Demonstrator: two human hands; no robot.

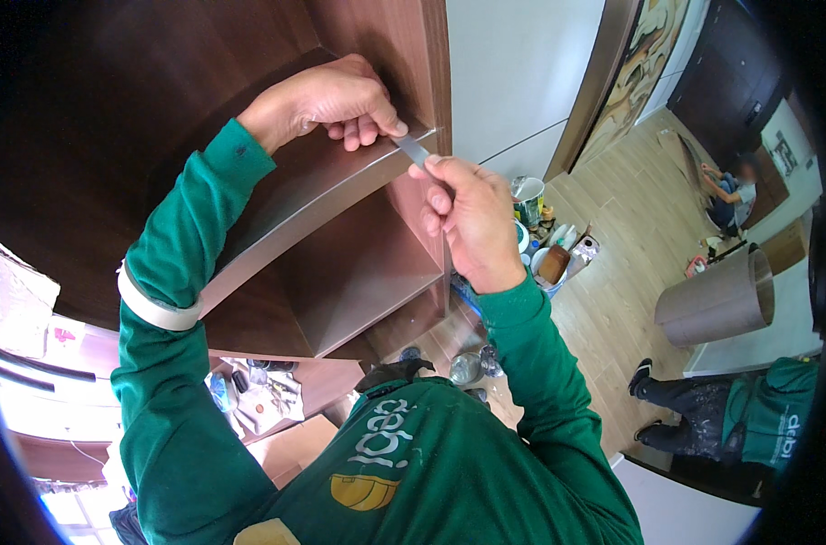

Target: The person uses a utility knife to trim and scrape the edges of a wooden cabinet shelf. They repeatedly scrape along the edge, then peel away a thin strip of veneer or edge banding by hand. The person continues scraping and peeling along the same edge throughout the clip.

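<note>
Two bare hands meet at one narrow grey strip, smooth and metallic-looking, which lies at the front edge of a cabinet shelf, between their fingertips. The left hand arches over the shelf with its wrist bent and palm turned downward, one fingertip on the strip's end and the other fingers curled loosely beneath; I cannot tell whether it also grips from below. The right hand, lower and nearer the body, pinches the opposite end between thumb and forefinger, its remaining fingers folded inward. Both forearms are raised, the left elbow bent outward, in soft green knit sleeves; a pale, smooth band rings the left one. Below the left hand, the shelf's flat edge has a dull sheen, over a boxy brown wood-grain compartment. Just right of the right hand, round tubs stand on pale plank flooring; farther right lies a curled, matte brown sheet.
</note>
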